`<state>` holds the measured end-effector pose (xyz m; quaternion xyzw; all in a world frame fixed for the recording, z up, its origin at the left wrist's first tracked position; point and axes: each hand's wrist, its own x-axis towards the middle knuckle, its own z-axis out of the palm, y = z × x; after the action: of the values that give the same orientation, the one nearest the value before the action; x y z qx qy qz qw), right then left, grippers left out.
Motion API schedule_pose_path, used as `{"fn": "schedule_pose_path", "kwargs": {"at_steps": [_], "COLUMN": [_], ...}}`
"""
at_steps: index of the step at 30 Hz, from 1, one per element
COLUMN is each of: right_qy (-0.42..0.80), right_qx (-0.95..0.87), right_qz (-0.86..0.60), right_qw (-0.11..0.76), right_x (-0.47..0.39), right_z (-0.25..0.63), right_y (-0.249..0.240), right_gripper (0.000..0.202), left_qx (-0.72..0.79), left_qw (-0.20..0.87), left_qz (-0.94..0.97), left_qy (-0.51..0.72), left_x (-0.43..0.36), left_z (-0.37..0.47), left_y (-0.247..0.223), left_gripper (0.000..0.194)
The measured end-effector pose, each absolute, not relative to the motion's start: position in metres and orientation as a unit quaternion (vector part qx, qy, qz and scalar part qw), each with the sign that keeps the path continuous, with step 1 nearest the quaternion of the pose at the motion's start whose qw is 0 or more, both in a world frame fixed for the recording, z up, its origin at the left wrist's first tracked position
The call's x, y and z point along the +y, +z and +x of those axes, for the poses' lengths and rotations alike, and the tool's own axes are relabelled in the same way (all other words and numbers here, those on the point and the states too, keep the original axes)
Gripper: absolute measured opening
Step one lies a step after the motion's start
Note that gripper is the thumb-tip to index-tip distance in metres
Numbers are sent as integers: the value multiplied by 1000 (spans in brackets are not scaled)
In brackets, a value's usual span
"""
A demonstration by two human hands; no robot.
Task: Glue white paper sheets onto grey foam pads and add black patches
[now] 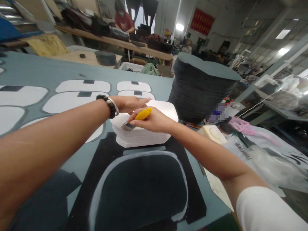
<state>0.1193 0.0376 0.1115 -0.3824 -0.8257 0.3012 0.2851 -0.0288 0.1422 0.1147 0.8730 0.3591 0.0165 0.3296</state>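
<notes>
My right hand [152, 121] is closed around a paintbrush with a yellow handle [144, 114]. Its bristles point down and left, against the top of a stack of white rounded sheets [144, 139]. On the same stack lies my left hand [132, 103], fingers stretched out, with some of them hidden behind the right hand. In front of the stack is a dark rounded panel [139, 189] with a pale whitish band along its edge, on a black board [196, 199].
White panels with dark-grey borders [69, 102] lie in rows at the left. A tall stack of dark sheets [194, 89] stands at the right back. Near my right arm are a cream-coloured container [213, 134] and plastic bags [267, 163]. Another person [124, 21] works at a far bench.
</notes>
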Motion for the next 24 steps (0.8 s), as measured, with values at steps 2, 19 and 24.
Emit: {"fn": "schedule_pose_path", "kwargs": {"at_steps": [2,19,24], "right_qy": [340,198,112], "right_qx": [-812,-653,-646], "right_qz": [-387,-597,-613], "right_qw": [273,422,440], "right_x": [38,45,26], "right_z": [144,278,252], "right_y": [107,123,102], "right_gripper": [3,32,23], "left_qx": [357,298,294], "left_qw": [410,15,15], "left_qz": [839,952,953], "left_qy": [-23,-70,-66], "left_x": [143,104,106], "left_z": [-27,-7,-7], "left_y": [113,88,85], "left_gripper": [88,43,43]}}
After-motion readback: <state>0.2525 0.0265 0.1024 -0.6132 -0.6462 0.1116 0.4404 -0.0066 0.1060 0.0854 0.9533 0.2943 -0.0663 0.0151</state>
